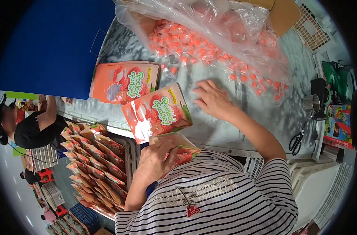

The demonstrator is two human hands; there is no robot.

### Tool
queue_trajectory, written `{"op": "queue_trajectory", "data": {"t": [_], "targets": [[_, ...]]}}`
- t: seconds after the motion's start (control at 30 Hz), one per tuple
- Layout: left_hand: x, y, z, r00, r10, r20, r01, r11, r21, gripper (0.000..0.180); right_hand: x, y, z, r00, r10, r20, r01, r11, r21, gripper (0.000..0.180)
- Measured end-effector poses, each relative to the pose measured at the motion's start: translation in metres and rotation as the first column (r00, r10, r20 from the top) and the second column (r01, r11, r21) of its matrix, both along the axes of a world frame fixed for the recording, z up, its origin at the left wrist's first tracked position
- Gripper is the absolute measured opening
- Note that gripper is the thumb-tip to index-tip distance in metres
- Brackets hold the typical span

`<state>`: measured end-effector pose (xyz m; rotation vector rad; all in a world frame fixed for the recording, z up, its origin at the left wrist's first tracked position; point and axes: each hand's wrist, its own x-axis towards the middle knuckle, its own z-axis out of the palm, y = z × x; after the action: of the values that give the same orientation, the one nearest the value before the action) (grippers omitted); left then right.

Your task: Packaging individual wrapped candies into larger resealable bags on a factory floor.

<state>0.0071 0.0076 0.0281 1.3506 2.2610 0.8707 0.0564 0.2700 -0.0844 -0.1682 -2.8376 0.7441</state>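
My left hand (155,161) is closed on the top of a red and pink candy pouch (187,153), held close to my striped shirt at the table's near edge. Out over the table, my right hand (213,99) is open, its fingers apart and slightly bent, with nothing seen in them. Just left of those fingers lies a flat candy pouch (157,113) with a shiny clear window. Behind it is a small stack of matching pouches (121,84). Beyond my right hand, many wrapped red candies (186,44) spill from a large clear plastic bag (241,23).
At the lower left, a crate (128,156) holds rows of filled pouches (96,164). A blue panel (45,47) rises at the far left, near a co-worker (37,125). To the right are black scissors (297,141), a metal cup (311,103) and a white bin (315,192).
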Motion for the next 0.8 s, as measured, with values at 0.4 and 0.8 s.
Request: {"op": "queue_trajectory", "data": {"t": [0.4,0.8], "targets": [[-0.003,0.007,-0.006,0.999,-0.051,-0.010,0.051,0.999,0.017,0.015,0.067,0.049,0.020,0.978,-0.191,0.080,0.206,0.877,-0.433,0.027],[0.000,0.014,-0.002,1.000,-0.026,0.014,0.027,0.999,-0.029,0.008,0.106,0.017,0.016,0.992,0.013,0.125,-0.013,1.000,0.001,0.107]]}}
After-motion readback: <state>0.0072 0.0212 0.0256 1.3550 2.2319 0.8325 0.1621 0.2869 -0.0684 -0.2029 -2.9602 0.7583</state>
